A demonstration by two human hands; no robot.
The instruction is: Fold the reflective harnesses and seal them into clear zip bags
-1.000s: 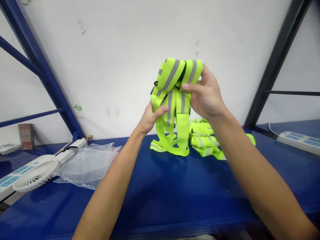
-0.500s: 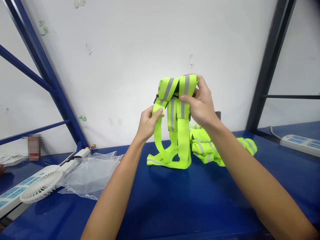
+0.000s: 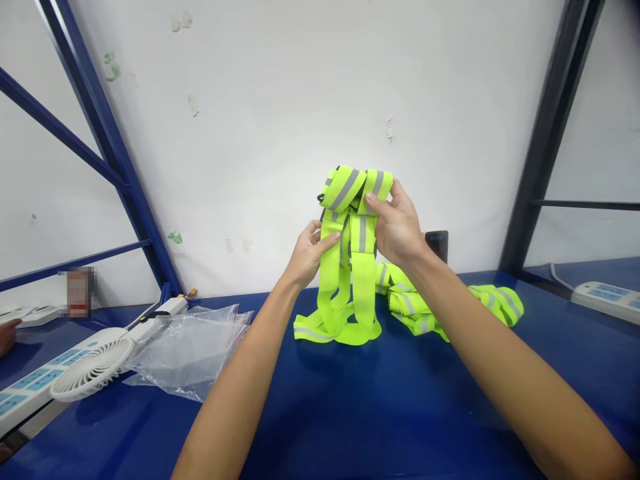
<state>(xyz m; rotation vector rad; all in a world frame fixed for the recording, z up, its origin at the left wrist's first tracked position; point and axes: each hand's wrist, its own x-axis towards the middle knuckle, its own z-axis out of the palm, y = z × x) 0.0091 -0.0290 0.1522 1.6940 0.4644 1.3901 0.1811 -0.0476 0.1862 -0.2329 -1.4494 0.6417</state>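
Both hands lower than 1 second before: neon strap harness (image 3: 363, 260) hung above blue table (image 3: 395, 407), trailing ends resting there, probably slacker. Left hand (image 3: 306, 257) pinched a hanging strap; right hand (image 3: 400, 223) gripped the folded top.

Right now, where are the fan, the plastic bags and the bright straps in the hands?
Fan (image 3: 93, 371), head view: round white grille.
Plastic bags (image 3: 184, 353), head view: clear upper side.
Held straps (image 3: 363, 272), head view: a hanging band.
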